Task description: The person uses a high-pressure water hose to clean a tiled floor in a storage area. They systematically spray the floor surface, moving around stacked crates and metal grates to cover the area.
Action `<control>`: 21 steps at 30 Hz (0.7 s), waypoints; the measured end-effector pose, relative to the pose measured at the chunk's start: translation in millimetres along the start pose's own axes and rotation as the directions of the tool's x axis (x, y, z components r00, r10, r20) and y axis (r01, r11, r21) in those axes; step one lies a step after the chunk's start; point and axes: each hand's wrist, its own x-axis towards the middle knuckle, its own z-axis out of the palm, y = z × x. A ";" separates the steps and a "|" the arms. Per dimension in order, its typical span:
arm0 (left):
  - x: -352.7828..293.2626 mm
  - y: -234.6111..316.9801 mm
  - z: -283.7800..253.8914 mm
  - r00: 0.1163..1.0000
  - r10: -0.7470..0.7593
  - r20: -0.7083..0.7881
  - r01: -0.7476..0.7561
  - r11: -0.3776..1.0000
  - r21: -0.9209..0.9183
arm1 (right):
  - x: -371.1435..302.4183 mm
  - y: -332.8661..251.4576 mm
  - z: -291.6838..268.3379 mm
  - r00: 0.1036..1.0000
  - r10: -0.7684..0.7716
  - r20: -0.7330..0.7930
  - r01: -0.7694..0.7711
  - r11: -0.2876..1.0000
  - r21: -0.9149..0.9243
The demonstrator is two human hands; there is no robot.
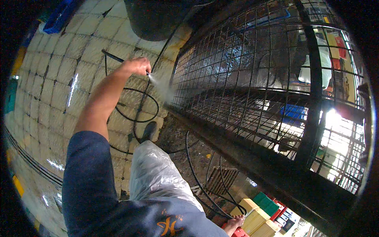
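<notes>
Dark shirt [130, 217] nearest, left fingers [144, 65] grasp a spray wand [113, 56] protruding either side.

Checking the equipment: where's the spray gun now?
In the head view's upper left, the spray gun is in the left hand, left of the mesh panel.

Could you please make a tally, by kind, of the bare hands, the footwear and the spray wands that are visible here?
Bare hands: 2, the left hand and the right hand
Dark footwear: 1
Spray wand: 1
Total: 4
</notes>
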 end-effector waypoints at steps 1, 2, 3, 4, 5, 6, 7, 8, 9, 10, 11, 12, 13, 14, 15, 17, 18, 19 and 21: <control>-3.1 0.5 4.4 0.995 -0.081 0.049 0.085 0.993 -0.076 | 0.5 1.0 0.3 1.000 0.001 -0.012 -0.001 1.000 -0.012; -4.1 -0.8 9.1 0.994 -0.110 0.010 0.111 0.991 -0.071 | 0.1 2.5 0.3 1.000 0.001 -0.026 -0.001 1.000 -0.025; -5.6 -3.7 16.0 0.991 -0.128 -0.040 0.125 0.989 -0.075 | 0.0 3.1 0.7 0.998 0.013 -0.055 -0.015 0.999 -0.032; -3.0 -7.0 23.3 0.984 -0.148 -0.104 0.139 0.987 -0.084 | -0.4 4.7 1.8 0.999 0.016 -0.051 -0.017 1.000 -0.010; -1.3 -12.3 30.6 0.986 -0.125 -0.109 0.116 0.990 -0.083 | -1.4 5.3 1.8 0.999 0.010 -0.038 -0.009 1.000 0.015; 2.0 -18.6 36.0 0.986 -0.104 -0.131 0.093 0.992 -0.087 | -2.1 7.2 3.2 0.999 0.024 -0.027 -0.022 0.998 0.057; 4.4 -23.0 41.5 0.983 -0.117 -0.138 0.105 0.990 -0.096 | -3.8 6.8 2.7 0.999 0.052 -0.016 -0.050 0.993 0.103; 6.7 -25.6 44.9 0.991 -0.048 -0.121 0.037 0.995 -0.089 | -4.8 7.7 4.0 0.999 0.029 -0.018 -0.028 0.999 0.030; 8.3 -26.2 46.3 0.996 -0.011 -0.092 0.003 0.996 -0.087 | -6.6 7.4 4.8 0.997 0.007 -0.083 -0.009 1.000 -0.028; 8.4 -24.8 45.7 0.999 -0.019 -0.034 0.016 0.996 -0.085 | -8.1 7.3 6.9 0.996 -0.009 -0.094 0.001 0.997 -0.081; 8.4 -21.6 42.3 0.999 -0.026 -0.047 0.022 0.997 -0.077 | -10.4 6.0 8.6 0.994 0.007 -0.113 -0.015 0.997 -0.070; 7.9 -16.1 37.4 0.997 -0.076 -0.031 0.074 0.995 -0.068 | -13.7 4.3 10.6 0.996 0.032 -0.080 -0.036 0.998 -0.055; 7.4 -8.4 31.5 0.993 -0.115 -0.030 0.113 0.991 -0.064 | -16.9 2.4 14.1 0.995 0.043 -0.094 -0.048 0.998 -0.049; 6.1 -0.6 24.9 0.985 -0.153 -0.083 0.151 0.988 -0.034 | -20.5 0.8 18.9 0.997 0.047 -0.065 -0.052 0.996 -0.074; 4.8 6.5 18.6 0.973 -0.177 -0.150 0.178 0.984 -0.010 | -25.4 -0.1 22.7 0.996 0.039 -0.083 -0.048 0.993 -0.110; 16.7 15.1 6.9 0.965 -0.205 -0.164 0.207 0.978 -0.008 | -34.4 -1.8 35.5 0.990 0.042 -0.131 -0.046 0.999 -0.028; 23.3 17.3 4.3 0.971 -0.211 -0.113 0.209 0.977 -0.028 | -38.4 -2.4 40.2 0.990 0.042 -0.136 -0.047 0.998 -0.036; 28.7 16.4 4.4 0.975 -0.216 -0.060 0.213 0.976 -0.049 | -42.2 -3.6 44.7 0.993 0.050 -0.111 -0.055 0.998 -0.041; 46.5 15.8 10.9 0.990 -0.141 0.026 0.141 0.990 -0.008 | -44.5 -3.7 50.3 0.991 0.030 -0.129 -0.044 0.993 -0.111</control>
